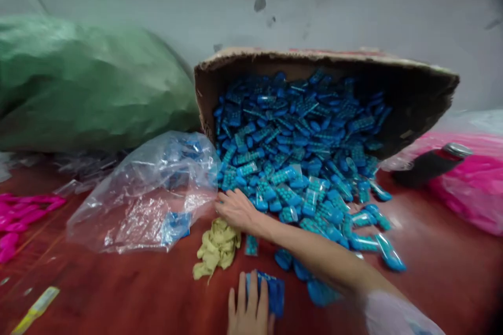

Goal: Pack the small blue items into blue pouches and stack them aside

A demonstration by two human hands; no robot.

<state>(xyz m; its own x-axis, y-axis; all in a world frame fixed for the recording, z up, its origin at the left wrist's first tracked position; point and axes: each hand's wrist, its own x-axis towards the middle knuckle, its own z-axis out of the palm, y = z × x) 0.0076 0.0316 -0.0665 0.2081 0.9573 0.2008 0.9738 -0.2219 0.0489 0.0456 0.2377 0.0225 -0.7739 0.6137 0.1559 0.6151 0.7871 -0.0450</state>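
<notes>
**At the mouth of the tipped carton: two hands among blue packets**

In front of the tipped cardboard carton (314, 63), lying on its side on the red desk (118, 293) with its open mouth toward the camera: a heap of blue packets (298, 152), filling the inside and spilling out over the desk. At the left foot of that spill, just below the carton's left edge: right hand (236, 209), arm stretched in from the lower right across stray packets, fingers loosely curled and touching the nearest of them; whether anything is gripped, cannot tell. Well below the carton, at the bottom edge of the view: left hand (249, 311), fingers flat and spread, pressing down on a small stack of blue packets (271, 293).

Just under the right hand, nearer than the carton: a crumpled yellowish cloth (216, 246), touching the wrist area. Left of the carton's mouth, crowding against the spill: a clear plastic bag (145, 193), slack, a few blue packets inside. Behind that, left of the carton: a large green sack (78, 84). Right of the carton: a dark bottle (432, 165) lying on pink bagged goods (475, 188). Far left of the carton, on the desk: pink pieces (23, 214); lower left, a yellow strip (35, 309), blurred.
</notes>
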